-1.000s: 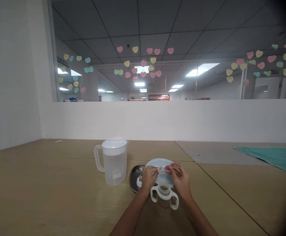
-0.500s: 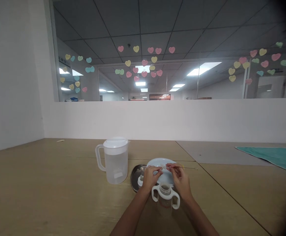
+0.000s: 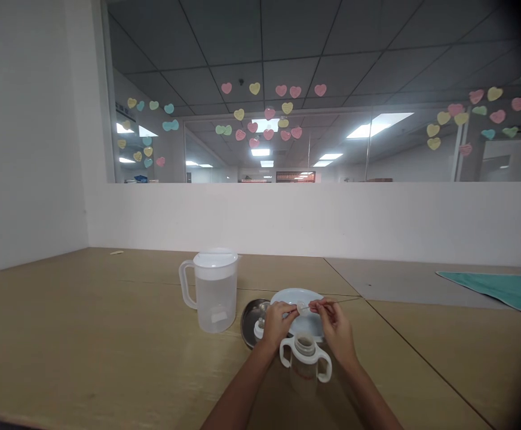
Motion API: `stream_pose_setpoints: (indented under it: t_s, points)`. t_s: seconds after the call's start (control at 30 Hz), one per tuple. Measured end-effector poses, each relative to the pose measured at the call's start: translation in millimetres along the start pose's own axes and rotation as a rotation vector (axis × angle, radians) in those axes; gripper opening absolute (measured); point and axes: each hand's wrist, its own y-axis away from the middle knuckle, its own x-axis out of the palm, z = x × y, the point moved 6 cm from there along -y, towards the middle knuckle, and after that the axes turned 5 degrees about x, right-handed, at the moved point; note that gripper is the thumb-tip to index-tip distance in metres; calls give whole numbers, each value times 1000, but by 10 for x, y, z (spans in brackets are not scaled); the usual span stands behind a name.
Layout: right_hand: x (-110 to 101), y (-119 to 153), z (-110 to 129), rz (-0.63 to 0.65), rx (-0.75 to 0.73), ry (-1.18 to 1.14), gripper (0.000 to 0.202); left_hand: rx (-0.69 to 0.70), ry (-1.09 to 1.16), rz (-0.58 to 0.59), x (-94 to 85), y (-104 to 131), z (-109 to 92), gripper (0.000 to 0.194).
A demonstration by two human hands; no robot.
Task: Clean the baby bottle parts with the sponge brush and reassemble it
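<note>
My left hand (image 3: 279, 322) pinches a small clear piece (image 3: 302, 306) over the pale blue plate (image 3: 305, 327). My right hand (image 3: 334, 322) is closed on a thin stick (image 3: 348, 300), whose left end meets the small piece. Just below the hands an open clear bottle (image 3: 304, 364) with a white two-handled collar stands upright. Partly behind my left hand, a round metal bowl (image 3: 249, 319) holds a white bottle cap (image 3: 259, 328).
A lidded clear plastic jug (image 3: 216, 295) with its handle to the left stands left of the bowl. A green cloth (image 3: 502, 289) lies at the far right. Behind the wooden table (image 3: 108, 340) is a white wall with a window above.
The view has shifted slightly, moving the scene a little to the right. The stick has tilted, its right end now higher, and the small piece shows more clearly between my hands.
</note>
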Motion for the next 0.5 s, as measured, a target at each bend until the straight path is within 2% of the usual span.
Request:
stream_pose_setpoints:
  t_s: [0.13,0.3,0.5]
  points:
    - [7,18,-6,23,-17,64,24,-9,-13,3,1,1,7,24]
    - [54,27,-10,63,-7,-18,23,-17,-48,28,18,-5,26,23]
    - [39,44,-36,50,-8,18,22,-33,-68,43,34,-10,46,22]
